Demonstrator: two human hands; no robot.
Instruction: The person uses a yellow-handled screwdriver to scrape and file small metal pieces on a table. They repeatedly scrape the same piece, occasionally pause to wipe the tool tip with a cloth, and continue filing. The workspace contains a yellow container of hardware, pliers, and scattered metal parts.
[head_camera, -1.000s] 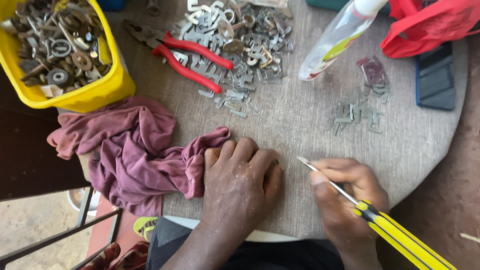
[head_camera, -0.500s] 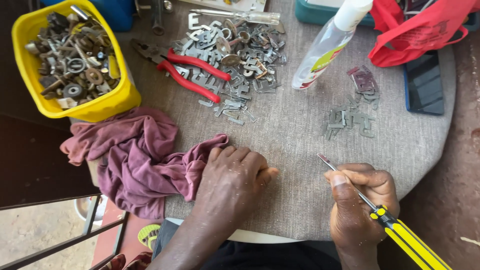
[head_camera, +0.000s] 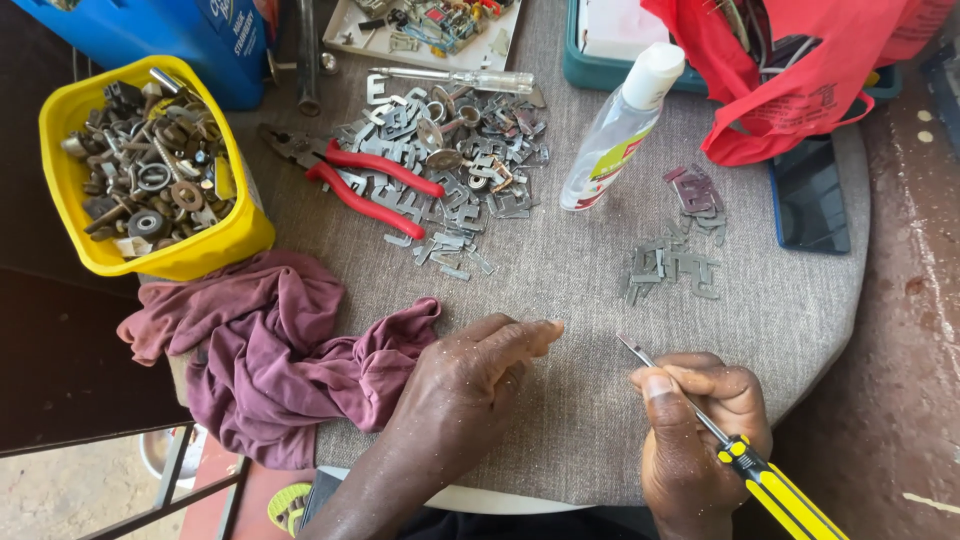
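While the bench (head_camera: 600, 300) carried it all:
Left hand (head_camera: 470, 385): flat, fingers loosely together, lower centre.
Right hand (head_camera: 700, 420): clamped on screwdriver (head_camera: 740, 460), lower right.

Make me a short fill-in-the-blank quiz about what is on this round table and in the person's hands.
1. The right hand grips a screwdriver with a yellow and ____ handle.
2. The left hand rests flat on the table beside a crumpled ____ cloth.
3. The pliers with ____ handles lie next to the pile of metal pieces.
4. The tub of nuts and washers is ____.

Missing words: black; maroon; red; yellow
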